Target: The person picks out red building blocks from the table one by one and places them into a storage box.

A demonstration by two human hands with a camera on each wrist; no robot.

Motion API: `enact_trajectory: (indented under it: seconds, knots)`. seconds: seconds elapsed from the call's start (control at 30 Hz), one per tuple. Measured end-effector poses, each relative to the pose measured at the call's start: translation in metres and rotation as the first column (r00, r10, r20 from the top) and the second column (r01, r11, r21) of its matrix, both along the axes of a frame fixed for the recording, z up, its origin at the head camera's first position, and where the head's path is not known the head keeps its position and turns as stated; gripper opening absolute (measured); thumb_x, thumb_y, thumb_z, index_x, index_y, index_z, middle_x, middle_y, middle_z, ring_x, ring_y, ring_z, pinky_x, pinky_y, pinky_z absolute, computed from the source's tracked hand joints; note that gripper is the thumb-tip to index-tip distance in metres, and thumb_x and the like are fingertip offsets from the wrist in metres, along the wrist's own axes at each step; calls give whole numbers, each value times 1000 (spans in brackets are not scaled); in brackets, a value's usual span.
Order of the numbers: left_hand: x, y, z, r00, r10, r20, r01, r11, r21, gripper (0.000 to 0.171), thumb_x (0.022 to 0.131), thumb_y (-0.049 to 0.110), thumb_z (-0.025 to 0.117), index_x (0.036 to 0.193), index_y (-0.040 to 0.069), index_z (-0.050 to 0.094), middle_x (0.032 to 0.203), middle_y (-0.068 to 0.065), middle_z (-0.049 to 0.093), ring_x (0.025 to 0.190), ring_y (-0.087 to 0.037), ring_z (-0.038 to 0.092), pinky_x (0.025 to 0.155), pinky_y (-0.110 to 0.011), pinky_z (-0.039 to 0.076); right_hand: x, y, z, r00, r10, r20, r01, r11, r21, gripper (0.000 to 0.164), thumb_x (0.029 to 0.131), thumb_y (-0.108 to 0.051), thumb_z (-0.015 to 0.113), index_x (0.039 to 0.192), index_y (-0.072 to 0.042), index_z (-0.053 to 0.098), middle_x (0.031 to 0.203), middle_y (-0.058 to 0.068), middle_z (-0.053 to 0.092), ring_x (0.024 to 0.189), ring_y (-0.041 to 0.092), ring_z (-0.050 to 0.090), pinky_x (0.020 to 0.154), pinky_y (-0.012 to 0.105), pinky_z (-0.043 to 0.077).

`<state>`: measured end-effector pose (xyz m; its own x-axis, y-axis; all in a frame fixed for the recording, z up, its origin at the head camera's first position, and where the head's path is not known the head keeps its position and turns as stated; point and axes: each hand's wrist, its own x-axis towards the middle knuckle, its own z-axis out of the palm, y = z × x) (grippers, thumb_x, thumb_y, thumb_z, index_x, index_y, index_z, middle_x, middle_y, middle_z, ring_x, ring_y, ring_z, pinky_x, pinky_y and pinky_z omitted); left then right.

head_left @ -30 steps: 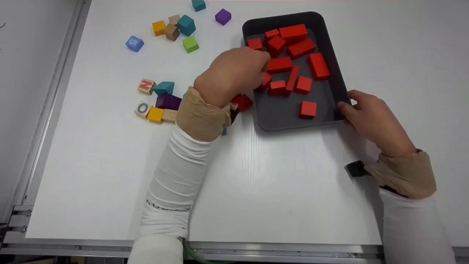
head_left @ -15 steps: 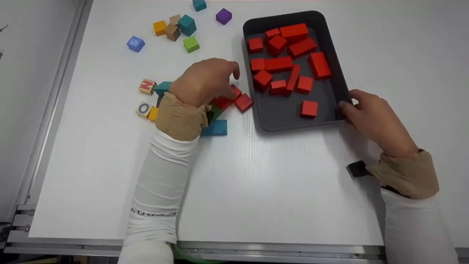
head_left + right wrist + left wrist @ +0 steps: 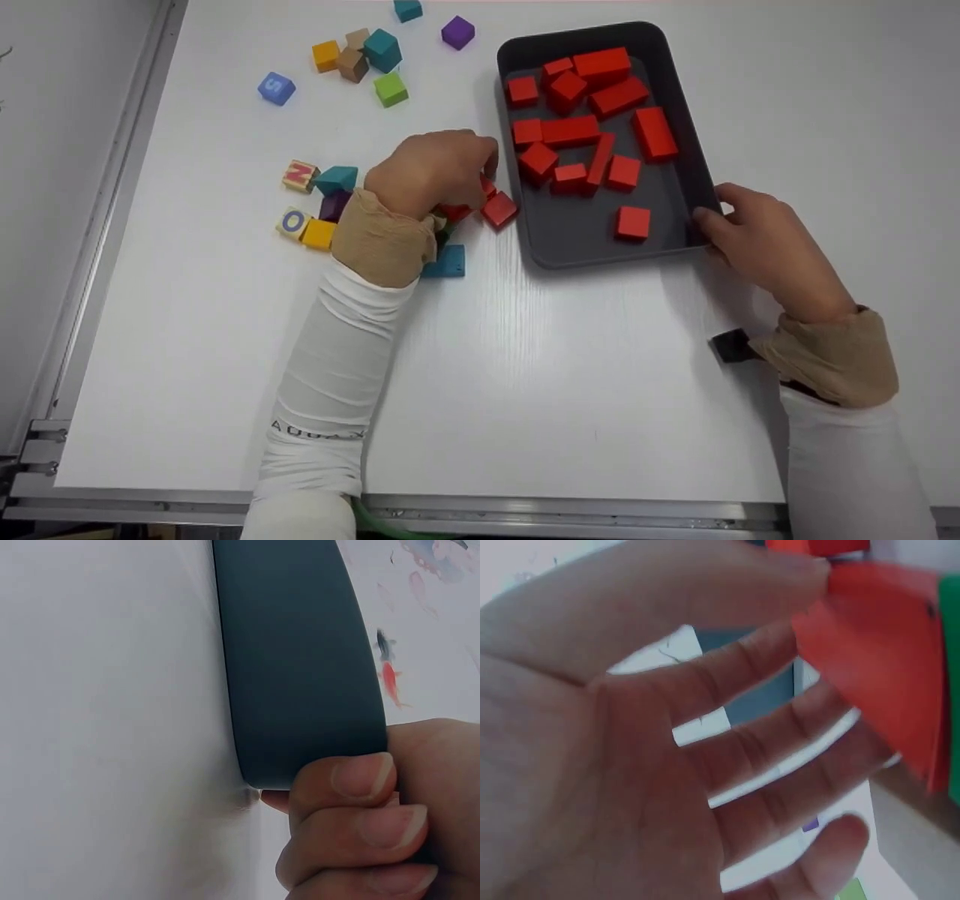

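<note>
My left hand reaches down over a small cluster of blocks just left of the dark grey tray. Its thumb and fingertips pinch a red block, seen close up in the left wrist view beside a green block. Another red block lies against the tray's left side. The tray holds several red blocks of different lengths. My right hand grips the tray's near right corner, thumb over the rim and fingers curled beneath, as the right wrist view also shows.
Left of my left hand lie a letter N block, a letter O block, a teal block and a yellow block. A blue block sits below it. Farther back are several coloured cubes, including a lime one.
My left hand has moved from the tray's left side back to the blocks beside it, leaving a red block in the tray. It now pinches another one. My right hand stays on the corner.
</note>
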<state>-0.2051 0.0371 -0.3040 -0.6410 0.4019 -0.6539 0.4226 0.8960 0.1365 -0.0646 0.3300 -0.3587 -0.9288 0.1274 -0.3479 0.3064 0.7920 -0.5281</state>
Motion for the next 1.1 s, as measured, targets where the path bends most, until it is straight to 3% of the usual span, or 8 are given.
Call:
enact_trajectory:
  seconds: [0.17,0.3,0.47,0.6,0.77,0.93,1.1]
  knots:
    - [3,6,-6,989,-66,-131,68,998,9,43,93,22,55,135,15,49,121,-12,53,105,-26,51,91,-41,47,1,1,0,1000,-6,10,6,1000,-9,45,100,-37,41,131,-5,48,68,7,55,62,20,49,53,30,39]
    - [5,5,-10,975,-69,-212,84,995,59,43,97,21,49,140,15,48,126,-15,52,108,-28,50,95,-44,47,2,2,-1,1000,1,-11,-1,1000,-2,43,100,-36,40,129,-5,49,65,6,55,60,19,49,52,30,38]
    - [2,-1,-8,984,-29,-178,49,993,107,33,96,17,51,129,13,53,120,-13,52,107,-26,49,91,-39,47,2,2,-2,1000,9,-28,-9,1000,5,42,100,-34,40,128,-4,50,64,7,55,58,18,48,50,29,38]
    - [-1,-2,-2,988,10,-151,10,991,131,38,95,17,55,133,15,51,122,-11,53,107,-24,49,92,-36,47,2,1,-2,1000,7,-23,-7,1000,6,43,100,-34,41,129,-4,50,67,8,56,59,18,49,51,30,38]
    - [4,3,7,970,42,-241,5,981,192,47,94,24,56,139,18,46,130,-10,51,109,-23,50,96,-34,47,1,0,-1,1000,2,-16,-2,1000,6,42,100,-34,41,130,-4,49,68,8,56,61,19,50,51,30,39]
    - [21,16,16,932,10,-363,93,960,265,41,94,23,53,134,19,49,130,-8,51,112,-21,50,99,-31,46,1,0,0,1000,0,-4,0,1000,7,43,100,-34,41,131,-4,48,70,9,56,62,20,50,52,31,39]
    - [39,34,20,924,-114,-365,228,930,287,37,95,23,53,131,22,51,124,-4,52,107,-16,50,94,-29,48,0,-1,0,1000,3,-5,-3,1000,7,45,100,-35,41,133,-3,47,71,9,57,62,20,50,52,31,40]
